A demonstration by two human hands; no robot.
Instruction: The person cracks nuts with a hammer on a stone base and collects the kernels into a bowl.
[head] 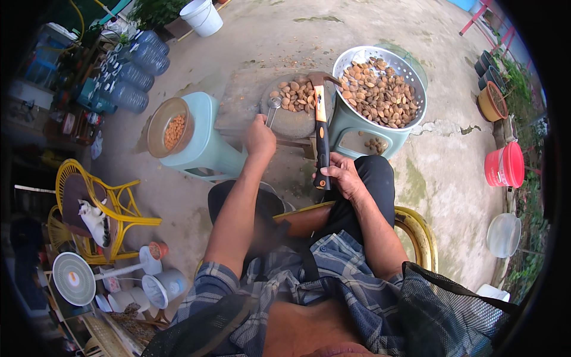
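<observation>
My left hand (262, 139) grips the thin handle of a small metal tool with a coiled wire end (274, 103), held over a round stone slab (292, 125). A pile of brown fruit pits (295, 94) lies on the slab's far part. My right hand (342, 174) holds a claw hammer (321, 129) by the butt of its black and orange handle. The hammer's head points away from me, beside the pile. To the right, a perforated metal colander (424, 105) full of pits rests on a pale green plastic stool (387, 137).
A brownish bowl (156, 117) of shelled kernels (174, 131) stands on another green stool (203, 134) at left. Farther left are large water bottles (129, 91), a yellow rattan chair (118, 217) with a cat (94, 218), and a fan (74, 279). A red bucket (497, 167) stands at right.
</observation>
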